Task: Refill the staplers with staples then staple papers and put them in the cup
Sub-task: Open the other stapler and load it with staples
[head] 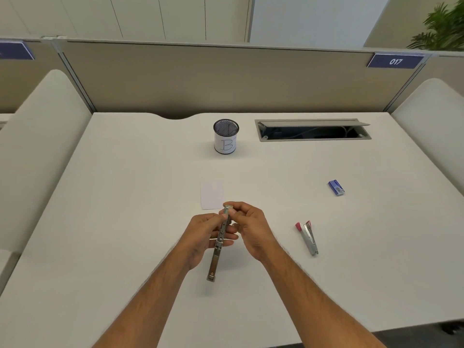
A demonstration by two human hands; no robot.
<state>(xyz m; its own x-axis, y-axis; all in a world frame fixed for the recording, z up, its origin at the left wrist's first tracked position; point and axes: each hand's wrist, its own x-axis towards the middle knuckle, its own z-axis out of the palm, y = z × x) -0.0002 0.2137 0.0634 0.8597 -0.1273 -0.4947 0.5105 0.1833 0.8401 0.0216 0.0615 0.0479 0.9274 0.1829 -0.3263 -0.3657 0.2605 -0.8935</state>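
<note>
Held above the near middle of the table (125, 172), the metal stapler (219, 243) looks stiff, light and slick, so the left hand (200, 237) holding its mid-body with a narrow grip while the right hand (247, 227) pinches its far tip seems sound.

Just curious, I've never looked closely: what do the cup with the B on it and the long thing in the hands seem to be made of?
The cup looks like black wire mesh, probably metal, judging by the fine grid at its rim; a white paper label wraps it. The stapler held by the left hand and right hand looks like bare metal: grey with a dull shine.
</note>
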